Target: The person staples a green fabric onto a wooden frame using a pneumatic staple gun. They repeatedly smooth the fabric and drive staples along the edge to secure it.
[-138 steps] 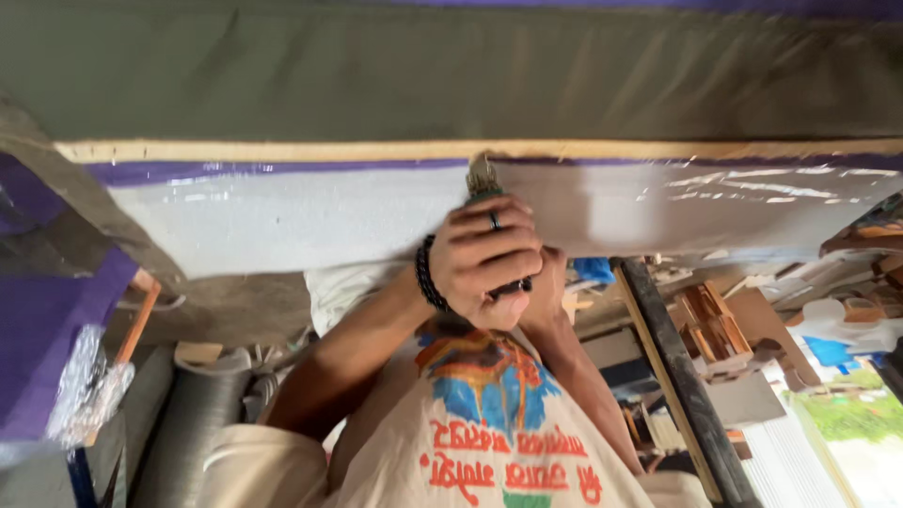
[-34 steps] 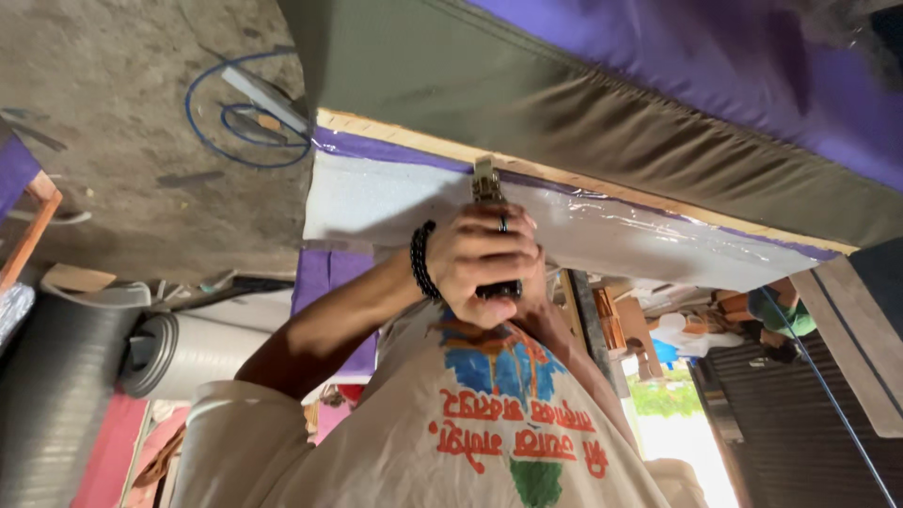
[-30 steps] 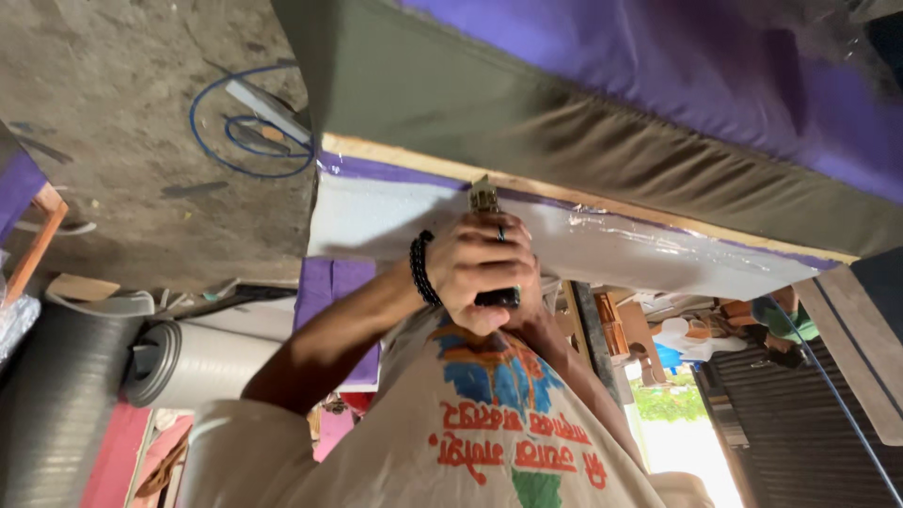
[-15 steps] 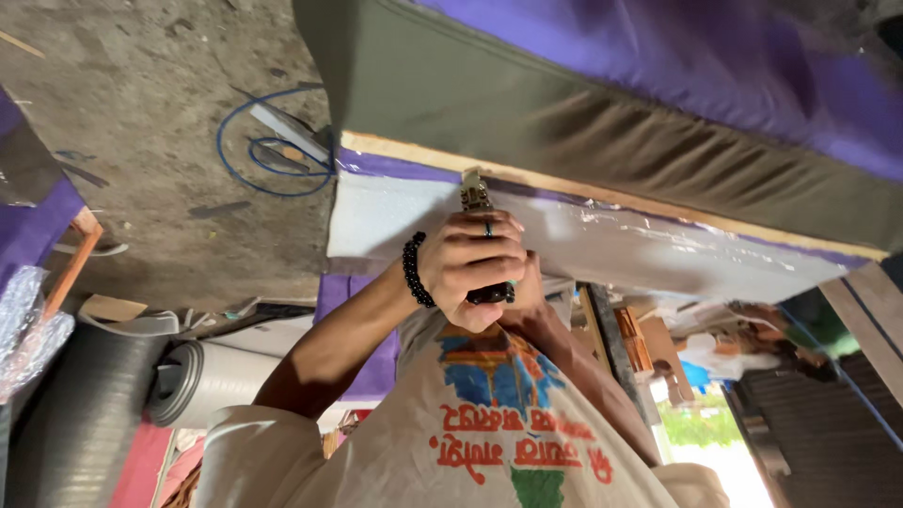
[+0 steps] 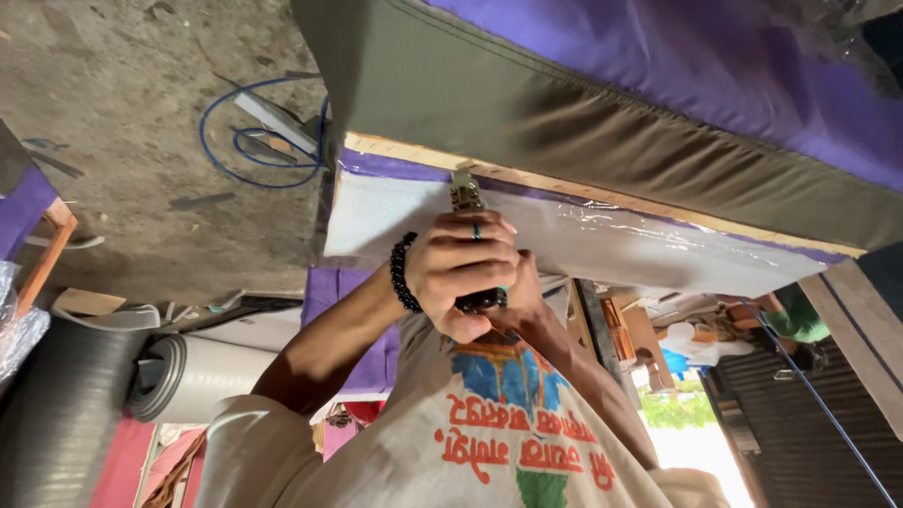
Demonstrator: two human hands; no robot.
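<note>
Both hands grip a slim metal staple tool with a black handle [image 5: 467, 235]: the left hand [image 5: 461, 273] (ringed, beaded bracelet at the wrist) has its fingers curled tightly round the handle, and the right hand [image 5: 522, 306] clasps beneath it. The tool's long axis runs nearly upright in the view, nose pressed against the purple fabric edge [image 5: 414, 169] just below the pale wooden frame strip [image 5: 564, 183].

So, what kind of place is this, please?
Probably an upholstery or furniture workshop. A padded frame covered in purple fabric with plastic film, grey foam rolls, and a stapler-like tool gripped in both hands suggest it.
</note>
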